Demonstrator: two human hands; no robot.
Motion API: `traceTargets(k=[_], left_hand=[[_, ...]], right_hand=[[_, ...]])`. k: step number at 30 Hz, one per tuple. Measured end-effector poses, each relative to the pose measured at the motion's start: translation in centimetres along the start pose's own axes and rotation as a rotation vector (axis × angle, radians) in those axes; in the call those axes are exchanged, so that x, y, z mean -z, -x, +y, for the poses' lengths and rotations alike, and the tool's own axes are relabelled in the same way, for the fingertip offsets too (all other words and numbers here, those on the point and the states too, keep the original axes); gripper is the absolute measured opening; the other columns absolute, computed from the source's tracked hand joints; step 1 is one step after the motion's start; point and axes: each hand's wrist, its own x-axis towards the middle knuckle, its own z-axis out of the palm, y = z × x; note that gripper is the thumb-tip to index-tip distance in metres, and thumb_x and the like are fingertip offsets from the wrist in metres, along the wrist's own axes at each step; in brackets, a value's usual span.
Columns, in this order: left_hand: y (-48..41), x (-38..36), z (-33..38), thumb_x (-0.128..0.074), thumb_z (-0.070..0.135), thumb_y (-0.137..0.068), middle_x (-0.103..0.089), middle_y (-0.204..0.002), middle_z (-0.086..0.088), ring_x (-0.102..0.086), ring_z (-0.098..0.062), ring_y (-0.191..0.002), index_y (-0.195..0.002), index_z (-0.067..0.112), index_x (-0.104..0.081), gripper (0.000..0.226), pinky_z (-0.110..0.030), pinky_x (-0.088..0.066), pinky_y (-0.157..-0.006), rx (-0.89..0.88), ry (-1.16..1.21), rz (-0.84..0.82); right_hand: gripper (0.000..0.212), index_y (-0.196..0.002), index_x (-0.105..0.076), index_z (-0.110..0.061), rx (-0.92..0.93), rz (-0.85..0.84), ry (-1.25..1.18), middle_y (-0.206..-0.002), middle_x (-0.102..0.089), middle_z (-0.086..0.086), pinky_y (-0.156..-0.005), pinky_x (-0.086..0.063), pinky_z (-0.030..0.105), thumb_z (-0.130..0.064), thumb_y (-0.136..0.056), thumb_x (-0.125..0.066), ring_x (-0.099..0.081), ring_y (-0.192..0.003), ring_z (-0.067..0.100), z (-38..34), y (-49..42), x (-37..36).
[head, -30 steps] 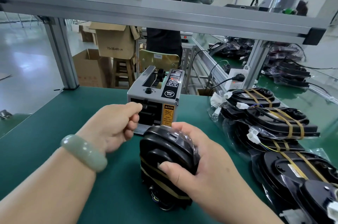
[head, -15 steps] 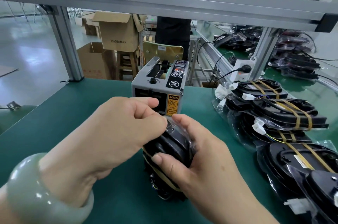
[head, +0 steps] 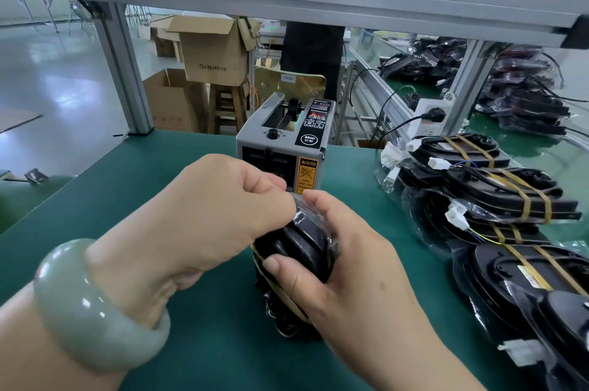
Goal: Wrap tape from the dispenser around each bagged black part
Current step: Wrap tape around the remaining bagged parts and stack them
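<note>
Left hand (head: 220, 212): fingers curled, pinching the top of the bagged black part (head: 302, 245), before the tape dispenser (head: 282, 148).
Right hand (head: 347, 266): fingers wrapped around same part.

The black plastic part (head: 302, 250) at centre wears a crinkled, glossy clear bag (head: 301, 215). At twelve o'clock, the dispenser (head: 271, 148) looks matt grey metal. Matt green table mat (head: 153, 180); at seven o'clock, a smooth, glossy bracelet (head: 86, 304).
</note>
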Motion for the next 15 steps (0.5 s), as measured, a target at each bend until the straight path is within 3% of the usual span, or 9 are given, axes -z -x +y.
traceTargets(k=[3,7,10,15], left_hand=[[0.12,-0.04,0.16,-0.057,0.035,-0.054,-0.071,-0.088,0.021,-0.06,0.018,-0.084,-0.062,0.011,-0.071,0.028,-0.019,-0.044,-0.071,-0.014,-0.025,-0.003],[0.2,-0.11,0.3,-0.058,0.033,-0.054,-0.072,-0.083,0.02,-0.059,0.021,-0.084,-0.059,0.011,-0.07,0.026,-0.017,-0.043,-0.068,-0.033,-0.052,0.006],[0.41,-0.25,0.39,-0.067,0.03,-0.06,-0.07,-0.08,0.023,-0.058,0.022,-0.083,-0.059,0.012,-0.071,0.018,-0.014,-0.041,-0.065,-0.047,-0.063,0.02],[0.9,-0.57,0.25,-0.063,0.025,-0.058,-0.067,-0.077,0.03,-0.055,0.025,-0.084,-0.062,0.023,-0.071,0.01,-0.011,-0.04,-0.064,-0.105,-0.101,0.074]], right_hand=[[0.061,-0.119,-0.033,-0.053,-0.003,-0.008,0.012,-0.112,-0.058,-0.027,-0.082,-0.044,0.009,-0.061,-0.065,-0.062,-0.054,-0.103,-0.006,-0.06,0.03,-0.03],[0.058,-0.114,-0.032,-0.055,0.005,0.024,0.003,-0.11,-0.056,-0.03,-0.082,-0.041,0.005,-0.06,-0.065,-0.063,-0.053,-0.103,-0.008,0.06,0.04,-0.16],[0.063,-0.122,-0.036,-0.052,0.006,0.03,0.018,-0.12,-0.051,-0.031,-0.085,-0.037,0.002,-0.06,-0.066,-0.063,-0.049,-0.11,-0.009,0.23,0.03,-0.33],[0.069,-0.131,-0.042,-0.042,0.067,0.084,0.016,-0.139,-0.04,-0.024,-0.097,-0.027,-0.001,-0.056,-0.069,-0.067,-0.035,-0.128,-0.01,0.61,0.24,-0.73]])
